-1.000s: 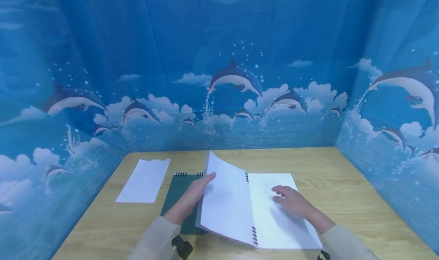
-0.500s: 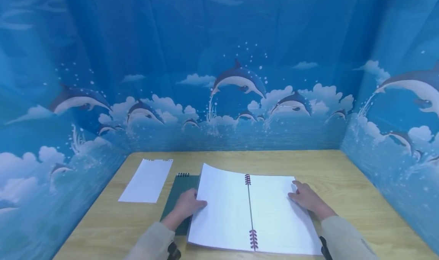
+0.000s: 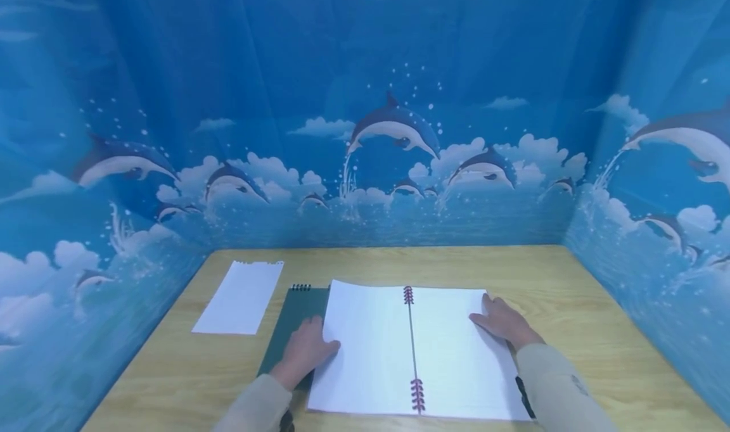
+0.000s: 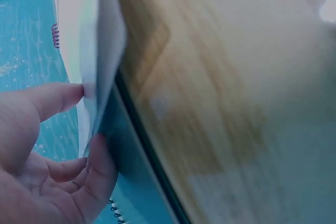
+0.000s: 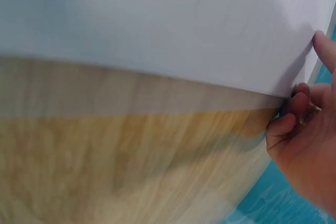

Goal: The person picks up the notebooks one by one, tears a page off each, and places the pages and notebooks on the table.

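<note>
A white-paged spiral notebook (image 3: 371,349) lies spread open, its reddish coils running down the middle. At its left edge my left hand (image 3: 305,353) grips the pages. The left wrist view has the thumb (image 4: 63,98) on the page side and the fingers against the other side. My right hand (image 3: 504,321) holds the right edge near its far corner. In the right wrist view its thumb lies on the paper (image 5: 210,30), with the other fingers curled at the edge. Under the notebook's left side, partly hidden, is a dark green spiral-bound notebook (image 3: 299,311).
A loose white sheet (image 3: 239,299) with a torn top edge lies at the left on the wooden table (image 3: 160,375). Blue cloth walls (image 3: 296,58) printed with dolphins stand behind the table and along both sides.
The raised left half of the notebook has come down to the left and lies flatter. My left hand moved nearer with it. My right hand shifted right from mid-page to the right edge.
</note>
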`<state>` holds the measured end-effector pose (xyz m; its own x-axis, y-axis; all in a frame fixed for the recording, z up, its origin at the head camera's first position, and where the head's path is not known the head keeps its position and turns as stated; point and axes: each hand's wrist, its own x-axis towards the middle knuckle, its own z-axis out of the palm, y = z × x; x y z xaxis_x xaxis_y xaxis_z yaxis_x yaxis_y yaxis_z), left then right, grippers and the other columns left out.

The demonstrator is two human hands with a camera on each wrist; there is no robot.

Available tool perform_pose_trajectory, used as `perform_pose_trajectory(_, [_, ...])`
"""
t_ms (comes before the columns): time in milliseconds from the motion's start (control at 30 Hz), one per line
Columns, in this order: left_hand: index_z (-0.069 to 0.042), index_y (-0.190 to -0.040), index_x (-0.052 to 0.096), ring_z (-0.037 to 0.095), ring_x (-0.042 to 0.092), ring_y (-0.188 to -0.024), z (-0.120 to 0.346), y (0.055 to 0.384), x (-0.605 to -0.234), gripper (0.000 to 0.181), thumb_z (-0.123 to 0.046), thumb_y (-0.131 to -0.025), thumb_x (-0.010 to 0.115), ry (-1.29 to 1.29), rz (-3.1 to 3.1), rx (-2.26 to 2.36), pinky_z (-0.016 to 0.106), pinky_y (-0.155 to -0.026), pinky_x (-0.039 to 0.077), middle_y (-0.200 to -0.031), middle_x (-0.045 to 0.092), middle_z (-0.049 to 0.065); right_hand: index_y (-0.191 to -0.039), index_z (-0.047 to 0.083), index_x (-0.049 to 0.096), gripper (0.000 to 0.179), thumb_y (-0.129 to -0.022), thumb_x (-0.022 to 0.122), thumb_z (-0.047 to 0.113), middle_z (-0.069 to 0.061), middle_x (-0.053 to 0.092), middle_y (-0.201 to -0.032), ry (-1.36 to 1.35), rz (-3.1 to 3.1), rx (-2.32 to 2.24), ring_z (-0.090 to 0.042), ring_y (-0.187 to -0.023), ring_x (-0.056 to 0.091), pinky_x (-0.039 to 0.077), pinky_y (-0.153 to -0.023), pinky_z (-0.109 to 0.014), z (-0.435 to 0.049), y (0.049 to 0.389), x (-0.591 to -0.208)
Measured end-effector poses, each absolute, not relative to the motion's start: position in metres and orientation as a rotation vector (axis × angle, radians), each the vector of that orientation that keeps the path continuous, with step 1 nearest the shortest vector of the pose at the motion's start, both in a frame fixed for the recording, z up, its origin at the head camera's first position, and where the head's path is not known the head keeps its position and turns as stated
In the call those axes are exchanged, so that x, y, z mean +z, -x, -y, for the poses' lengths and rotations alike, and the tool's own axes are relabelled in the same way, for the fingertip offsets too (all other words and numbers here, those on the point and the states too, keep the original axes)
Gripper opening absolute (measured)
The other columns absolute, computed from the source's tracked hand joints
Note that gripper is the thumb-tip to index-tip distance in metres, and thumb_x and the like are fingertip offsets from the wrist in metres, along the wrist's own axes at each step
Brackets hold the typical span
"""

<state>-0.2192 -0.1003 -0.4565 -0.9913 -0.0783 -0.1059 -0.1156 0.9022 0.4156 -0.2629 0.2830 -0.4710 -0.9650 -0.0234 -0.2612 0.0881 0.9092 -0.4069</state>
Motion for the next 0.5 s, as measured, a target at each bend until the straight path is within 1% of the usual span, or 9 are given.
perform_pose_trajectory(167, [0.003,-0.129,0.042,0.041,0.054,-0.108,0.0956,0.2208,-0.4579,0.069,-0.031,-0.077,0.071,0.167,-2.979,0.597,0.050,-0.086,0.049,-0.125,0.050,0.025,-0.141,-0.010,0.017,0.081,-0.092,0.041,0.050,-0.039,0.016,-0.141,-0.054,-2.823,-0.537,-0.052,-0.130,0.019,0.021,-0.107,-0.061,-0.2835,0.2629,-0.4698])
perform_pose_trajectory(300, [0.002,-0.131,0.041,0.040,0.054,-0.108,0.0942,0.2215,-0.4587,0.069,-0.030,-0.077,0.070,0.161,-2.991,0.553,0.050,-0.084,0.050,-0.126,0.049,0.024,-0.142,-0.007,0.019,0.079,-0.092,0.042,0.050,-0.039,0.018,-0.141,-0.081,-2.823,-0.535,-0.053,-0.129,0.021,0.023,-0.105,-0.062,-0.2811,0.2632,-0.4668])
perform_pose_trajectory(400, [0.002,-0.131,0.041,0.040,0.055,-0.105,0.0936,0.2220,-0.4584,0.069,-0.030,-0.077,0.070,0.144,-3.006,0.535,0.049,-0.082,0.050,-0.124,0.051,0.024,-0.141,-0.006,0.024,0.076,-0.092,0.043,0.049,-0.039,0.023,-0.139,-0.068,-2.851,-0.497,-0.054,-0.127,0.026,0.027,-0.102,-0.063,-0.2806,0.2644,-0.4656])
perform_pose_trajectory(500, [0.002,-0.131,0.041,0.040,0.055,-0.105,0.0935,0.2219,-0.4581,0.069,-0.030,-0.077,0.070,0.139,-3.009,0.534,0.049,-0.082,0.050,-0.123,0.051,0.025,-0.138,-0.005,0.032,0.071,-0.092,0.045,0.047,-0.038,0.031,-0.133,-0.036,-2.911,-0.435,-0.053,-0.121,0.035,0.034,-0.097,-0.062,-0.2790,0.2629,-0.4645])
